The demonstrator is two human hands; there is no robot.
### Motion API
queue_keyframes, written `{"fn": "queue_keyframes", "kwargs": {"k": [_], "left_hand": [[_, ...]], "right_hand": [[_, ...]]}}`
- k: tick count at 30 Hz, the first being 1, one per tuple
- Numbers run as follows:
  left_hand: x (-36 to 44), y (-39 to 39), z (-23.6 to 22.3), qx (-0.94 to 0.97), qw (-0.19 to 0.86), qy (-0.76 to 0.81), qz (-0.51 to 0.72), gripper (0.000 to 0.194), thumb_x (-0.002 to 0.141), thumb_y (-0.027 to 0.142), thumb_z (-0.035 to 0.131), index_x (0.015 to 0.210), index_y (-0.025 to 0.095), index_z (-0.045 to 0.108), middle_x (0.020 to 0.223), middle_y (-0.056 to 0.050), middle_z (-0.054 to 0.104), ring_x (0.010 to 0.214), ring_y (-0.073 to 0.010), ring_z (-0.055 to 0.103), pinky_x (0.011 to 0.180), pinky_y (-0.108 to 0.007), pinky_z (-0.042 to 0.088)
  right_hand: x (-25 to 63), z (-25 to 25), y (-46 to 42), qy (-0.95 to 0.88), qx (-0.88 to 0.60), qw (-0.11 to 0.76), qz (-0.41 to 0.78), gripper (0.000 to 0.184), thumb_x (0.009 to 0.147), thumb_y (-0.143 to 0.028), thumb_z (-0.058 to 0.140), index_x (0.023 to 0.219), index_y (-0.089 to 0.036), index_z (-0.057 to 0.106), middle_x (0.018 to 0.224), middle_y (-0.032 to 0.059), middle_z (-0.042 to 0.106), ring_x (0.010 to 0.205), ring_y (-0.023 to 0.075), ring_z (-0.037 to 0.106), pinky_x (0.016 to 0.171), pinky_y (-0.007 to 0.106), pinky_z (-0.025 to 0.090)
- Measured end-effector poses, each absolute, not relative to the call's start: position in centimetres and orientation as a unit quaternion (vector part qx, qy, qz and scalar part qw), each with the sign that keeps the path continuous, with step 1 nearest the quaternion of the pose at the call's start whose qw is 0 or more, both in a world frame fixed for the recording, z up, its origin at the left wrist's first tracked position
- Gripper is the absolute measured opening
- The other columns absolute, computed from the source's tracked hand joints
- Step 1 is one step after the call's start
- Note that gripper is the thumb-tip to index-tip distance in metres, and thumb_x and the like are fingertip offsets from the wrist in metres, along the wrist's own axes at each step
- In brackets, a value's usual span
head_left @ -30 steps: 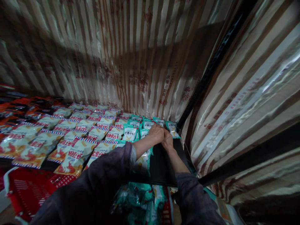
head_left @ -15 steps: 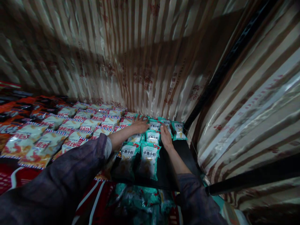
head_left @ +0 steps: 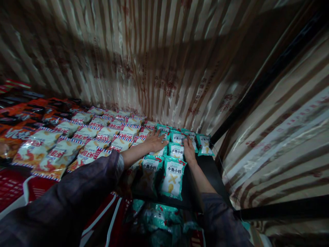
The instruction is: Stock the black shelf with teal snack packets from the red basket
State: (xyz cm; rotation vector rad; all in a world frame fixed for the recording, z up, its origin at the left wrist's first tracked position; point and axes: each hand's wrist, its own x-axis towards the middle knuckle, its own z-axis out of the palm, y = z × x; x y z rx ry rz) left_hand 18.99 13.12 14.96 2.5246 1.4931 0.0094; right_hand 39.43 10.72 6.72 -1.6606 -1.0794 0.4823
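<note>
Teal and white snack bags (head_left: 172,176) lie in rows on the black shelf (head_left: 209,171). My left hand (head_left: 155,141) rests with spread fingers on a teal bag in the left column, partly covering it. My right hand (head_left: 189,150) is at the right side of the back bags, its fingers stretched over a teal bag (head_left: 191,136) in the back row. Neither hand has its fingers wrapped round anything. One more teal bag (head_left: 205,144) lies at the back right corner, beside my right hand.
White and red snack bags (head_left: 63,151) fill the shelf's left part, with orange and black bags (head_left: 15,137) beyond. Below the front edge, a red basket (head_left: 106,212) stands near more teal bags (head_left: 164,218). Striped sheeting (head_left: 159,68) hangs behind; a dark post (head_left: 246,103) rises at the right.
My hands were together over the back teal bags and have parted. The left moved left onto the left column; the right stayed near the back row. The view shifted slightly.
</note>
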Motion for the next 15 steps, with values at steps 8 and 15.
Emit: {"fn": "queue_keyframes", "kwargs": {"k": [8, 15], "left_hand": [[19.0, 12.5, 15.5, 0.865, 0.097, 0.493, 0.007, 0.056, 0.095, 0.049, 0.025, 0.137, 0.022, 0.049, 0.155, -0.011, 0.033, 0.145, -0.0306, 0.024, 0.114, -0.055, 0.019], [18.6, 12.6, 15.4, 0.861, 0.111, 0.496, 0.028, 0.06, 0.095, 0.052, 0.025, 0.144, 0.023, 0.041, 0.153, -0.009, 0.038, 0.145, -0.0319, 0.022, 0.115, -0.055, 0.017]], "right_hand": [[39.1, 5.8, 11.0, -0.47, -0.687, 0.525, 0.178, 0.07, 0.09, -0.061, 0.03, 0.142, -0.017, 0.045, 0.148, 0.0092, 0.045, 0.139, 0.0231, 0.037, 0.117, 0.038, 0.024], [40.1, 5.2, 10.9, -0.476, -0.683, 0.531, 0.156, 0.069, 0.092, -0.06, 0.026, 0.139, -0.015, 0.048, 0.144, 0.0116, 0.049, 0.138, 0.0236, 0.039, 0.115, 0.039, 0.025]]}}
